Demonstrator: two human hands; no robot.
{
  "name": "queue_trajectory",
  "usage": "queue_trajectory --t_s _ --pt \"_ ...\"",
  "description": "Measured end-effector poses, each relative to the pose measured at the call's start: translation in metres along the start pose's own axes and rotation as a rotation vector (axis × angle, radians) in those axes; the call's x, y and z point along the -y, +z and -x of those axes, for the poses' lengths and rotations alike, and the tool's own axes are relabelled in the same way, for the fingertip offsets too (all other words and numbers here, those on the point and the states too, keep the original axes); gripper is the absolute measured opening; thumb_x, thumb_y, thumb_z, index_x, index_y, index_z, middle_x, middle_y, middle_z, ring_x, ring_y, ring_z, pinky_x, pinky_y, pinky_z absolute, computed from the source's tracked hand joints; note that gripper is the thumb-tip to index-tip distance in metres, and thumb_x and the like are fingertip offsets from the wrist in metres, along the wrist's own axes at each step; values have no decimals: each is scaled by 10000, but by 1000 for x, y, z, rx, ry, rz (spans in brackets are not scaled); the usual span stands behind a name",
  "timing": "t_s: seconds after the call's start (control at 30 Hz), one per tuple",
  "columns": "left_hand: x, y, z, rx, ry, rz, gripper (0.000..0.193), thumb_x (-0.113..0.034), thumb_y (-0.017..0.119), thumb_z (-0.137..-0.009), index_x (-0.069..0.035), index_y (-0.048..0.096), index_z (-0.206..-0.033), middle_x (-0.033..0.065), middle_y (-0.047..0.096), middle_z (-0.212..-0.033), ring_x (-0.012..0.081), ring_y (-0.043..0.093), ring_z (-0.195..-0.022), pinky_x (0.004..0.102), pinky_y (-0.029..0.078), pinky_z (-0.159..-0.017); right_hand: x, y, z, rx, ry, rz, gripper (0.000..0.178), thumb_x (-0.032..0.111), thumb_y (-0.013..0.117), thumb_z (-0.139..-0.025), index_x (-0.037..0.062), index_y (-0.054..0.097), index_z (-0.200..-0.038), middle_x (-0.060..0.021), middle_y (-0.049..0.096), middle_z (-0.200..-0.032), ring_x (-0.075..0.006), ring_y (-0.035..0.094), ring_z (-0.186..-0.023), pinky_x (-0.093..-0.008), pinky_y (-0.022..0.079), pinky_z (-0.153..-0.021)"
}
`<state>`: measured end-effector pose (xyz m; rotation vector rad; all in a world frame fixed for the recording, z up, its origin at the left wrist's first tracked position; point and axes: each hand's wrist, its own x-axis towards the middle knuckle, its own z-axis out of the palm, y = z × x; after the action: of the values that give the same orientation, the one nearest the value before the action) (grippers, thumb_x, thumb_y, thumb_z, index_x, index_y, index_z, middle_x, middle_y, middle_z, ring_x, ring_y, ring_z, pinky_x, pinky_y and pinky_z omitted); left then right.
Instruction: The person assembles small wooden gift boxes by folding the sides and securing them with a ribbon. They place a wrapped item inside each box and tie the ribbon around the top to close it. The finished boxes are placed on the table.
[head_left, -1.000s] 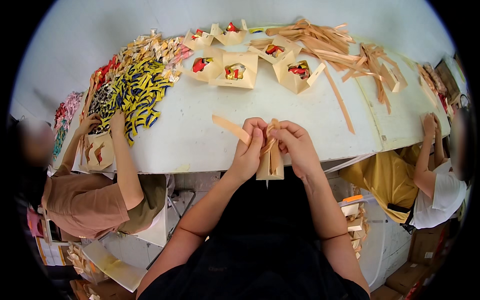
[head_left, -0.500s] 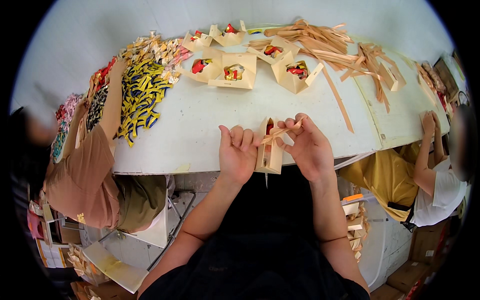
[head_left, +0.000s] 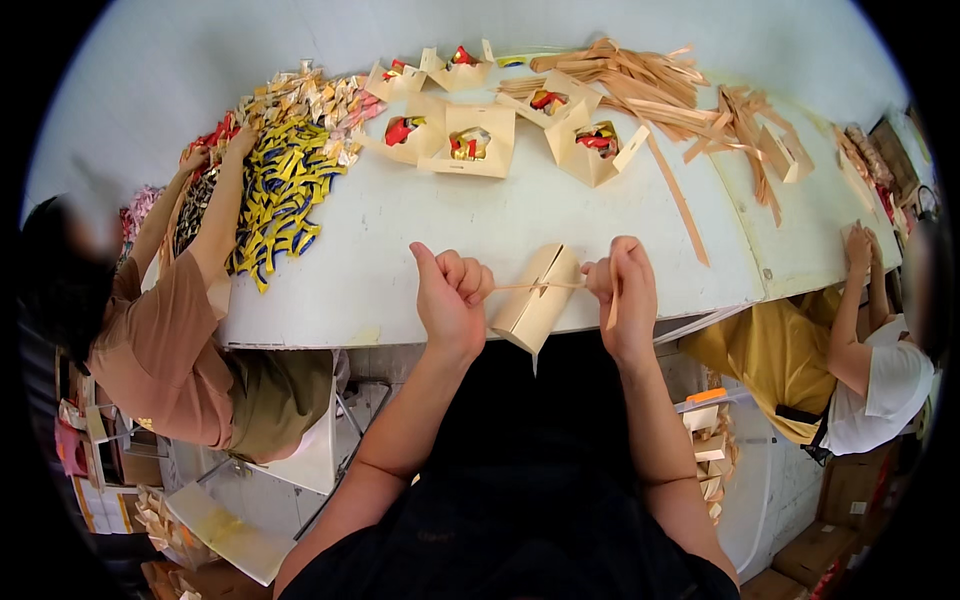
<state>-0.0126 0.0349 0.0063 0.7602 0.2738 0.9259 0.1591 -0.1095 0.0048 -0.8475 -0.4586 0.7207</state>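
Note:
A cream candy box point(head_left: 538, 310) sits tilted at the near table edge between my hands, its top flaps drawn together along a seam. A thin tan ribbon point(head_left: 562, 286) is stretched taut across its top and crosses at the middle of the seam. My left hand point(head_left: 453, 305) is closed on one ribbon end, thumb sticking up. On the other side, my right hand point(head_left: 628, 300) pinches the opposite end, and a loose tail hangs by its fingers. Both hands stay off the box itself.
Several opened cream boxes point(head_left: 466, 140) with wrapped sweets stand farther back on the white table point(head_left: 400, 240). Tan ribbons point(head_left: 640, 85) lie heaped at the back right, sweets point(head_left: 290, 170) at the left. Co-workers sit at left point(head_left: 165, 340) and right point(head_left: 880, 370).
My hands have moved apart, pulling the ribbon straight. The box's top has gone from gaping to drawn together, and the box has turned. The left co-worker's arms have shifted over the sweets.

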Motion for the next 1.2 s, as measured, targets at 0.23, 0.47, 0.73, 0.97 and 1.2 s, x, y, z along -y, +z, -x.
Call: queue_trajectory --t_s 0.23,0.47,0.73,0.97,1.2 --pt "-40 -37 -6 -111 122 13 407 -393 483 -1184 -105 556 -905 24 500 -803 176 500 -795 350 452 -829 12 -34 13 361 -12 537 646 589 445 -1129 36 715 -929 -29 670 -900 -137 567 -807 -301 496 -833" --pt "-59 -2 21 -297 781 -1319 305 -93 729 -1020 48 663 -1282 151 700 -1288 279 656 -1223 424 479 -1114 50 -32 16 264 -513 456 771 756 459 -1047 38 732 -1119 -189 698 -1331 -367 560 -1393 -558 298 -1239" --pt "17 37 70 185 157 -1042 118 -20 749 -998 45 731 -1094 156 682 -1343 261 685 -1224 360 576 -996 37 -4 20 325 -311 1032 229 49 741 -977 12 732 -1203 -171 731 -1154 -323 724 -1075 -404 594 -948" --pt "-11 14 58 424 129 -834 97 -51 769 -996 16 814 -1050 147 686 -1381 252 669 -1279 369 558 -1039 16 2 23 135 -284 985 66 56 710 -1021 -7 701 -1043 -163 714 -971 -305 732 -835 -398 595 -732" --pt "7 29 26 309 166 -635 131 -37 728 -1033 25 821 -1103 111 714 -1222 181 659 -1101 334 528 -955 13 9 18 186 -442 1245 101 116 683 -1032 16 675 -1047 -180 716 -968 -373 711 -828 -442 565 -730"
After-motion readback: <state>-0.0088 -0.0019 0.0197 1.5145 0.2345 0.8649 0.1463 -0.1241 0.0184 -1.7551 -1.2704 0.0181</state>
